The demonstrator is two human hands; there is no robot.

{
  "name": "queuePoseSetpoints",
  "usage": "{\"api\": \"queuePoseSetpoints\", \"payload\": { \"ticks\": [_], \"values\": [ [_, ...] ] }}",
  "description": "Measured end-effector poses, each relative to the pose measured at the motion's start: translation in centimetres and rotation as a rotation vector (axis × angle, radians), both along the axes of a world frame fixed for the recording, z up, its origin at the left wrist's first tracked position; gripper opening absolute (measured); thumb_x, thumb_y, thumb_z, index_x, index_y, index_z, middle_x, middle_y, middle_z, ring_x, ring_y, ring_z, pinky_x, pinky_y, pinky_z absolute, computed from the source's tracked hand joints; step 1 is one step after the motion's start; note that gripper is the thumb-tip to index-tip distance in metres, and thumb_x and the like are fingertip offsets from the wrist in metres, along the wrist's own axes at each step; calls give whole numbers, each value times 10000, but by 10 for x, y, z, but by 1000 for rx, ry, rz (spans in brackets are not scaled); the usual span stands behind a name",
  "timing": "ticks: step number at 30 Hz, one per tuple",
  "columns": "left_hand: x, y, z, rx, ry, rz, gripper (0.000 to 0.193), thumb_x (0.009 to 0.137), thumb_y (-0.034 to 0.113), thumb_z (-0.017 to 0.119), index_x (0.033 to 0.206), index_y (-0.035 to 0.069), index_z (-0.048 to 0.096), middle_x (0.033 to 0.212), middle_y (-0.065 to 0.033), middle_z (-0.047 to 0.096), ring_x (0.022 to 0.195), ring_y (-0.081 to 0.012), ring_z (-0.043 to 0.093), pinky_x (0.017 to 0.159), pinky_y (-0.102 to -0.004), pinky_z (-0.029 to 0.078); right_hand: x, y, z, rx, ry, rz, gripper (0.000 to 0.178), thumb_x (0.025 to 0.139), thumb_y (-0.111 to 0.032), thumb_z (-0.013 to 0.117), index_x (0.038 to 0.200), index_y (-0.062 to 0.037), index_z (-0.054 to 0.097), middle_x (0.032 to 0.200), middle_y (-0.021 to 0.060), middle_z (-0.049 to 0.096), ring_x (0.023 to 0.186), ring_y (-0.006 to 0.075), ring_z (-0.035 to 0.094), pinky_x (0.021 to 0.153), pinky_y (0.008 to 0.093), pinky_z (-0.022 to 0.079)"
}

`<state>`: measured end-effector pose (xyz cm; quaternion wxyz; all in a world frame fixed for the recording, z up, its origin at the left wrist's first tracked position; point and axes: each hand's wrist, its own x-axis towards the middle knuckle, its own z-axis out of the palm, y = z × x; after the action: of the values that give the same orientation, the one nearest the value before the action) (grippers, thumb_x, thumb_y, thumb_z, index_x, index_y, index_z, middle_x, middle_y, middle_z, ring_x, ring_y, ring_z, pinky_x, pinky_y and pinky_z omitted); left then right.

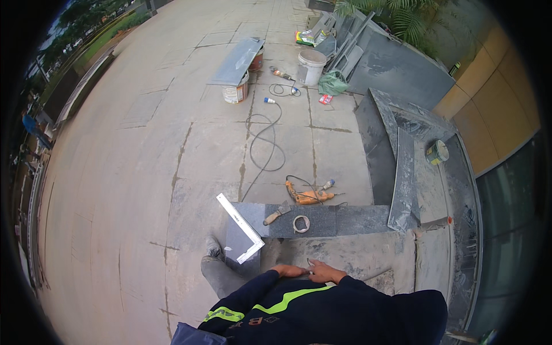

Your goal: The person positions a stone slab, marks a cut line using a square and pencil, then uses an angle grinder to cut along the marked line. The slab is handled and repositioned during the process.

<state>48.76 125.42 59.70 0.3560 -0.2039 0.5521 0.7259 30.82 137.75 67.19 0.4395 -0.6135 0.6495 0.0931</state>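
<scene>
Though close together, left hand (290, 271) and right hand (325, 272), openness and grip indiscernible; dark slab (321, 221) ahead.

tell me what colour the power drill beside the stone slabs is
The power drill is mostly orange; it shows best in the head view.

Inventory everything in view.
Stone slabs: several, grey, centre, right
L-square: one, white, on near slabs
Scraper: one, brown-handled, beside square
Roll: one, pale, beside scraper
Power drill: one, orange, beyond roll
Extension cable: one, grey, centre
Buckets: three, white and reddish, top centre
Corded power tool: one, partly orange, near buckets
Sack: one, green, beside buckets
Tin: one, greenish, right side
Palm: count unclear, green, top right
Distant person: one clear, blue, far left
Left hand: one, bare, lower centre
Right hand: one, bare, beside left
</scene>
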Motion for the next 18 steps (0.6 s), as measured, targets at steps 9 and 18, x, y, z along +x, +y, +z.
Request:
{"api": "queuePoseSetpoints", "payload": {
  "ticks": [9,18],
  "values": [
    [-11,-13,4,-294,533,-428,486,1145,320,458,1494,46,655,1509,-171,692,1389,-323,651,1191,-428,466,-12,47,-23,403,-604,-993,844,931,-525,773,1560,-55,463,1458,169,650,1314,312,686,1011,550,591],
    [25,-13,30,-453,216,-109,587,1129,508,513,1547,117,640,1581,-208,620,1482,-405,552,1262,-459,399,-49,-118,343,-1303,-634,-751,584,1038,-188,742,1539,31,535,1254,170,720,1070,233,727,955,358,548]
  ]
}}
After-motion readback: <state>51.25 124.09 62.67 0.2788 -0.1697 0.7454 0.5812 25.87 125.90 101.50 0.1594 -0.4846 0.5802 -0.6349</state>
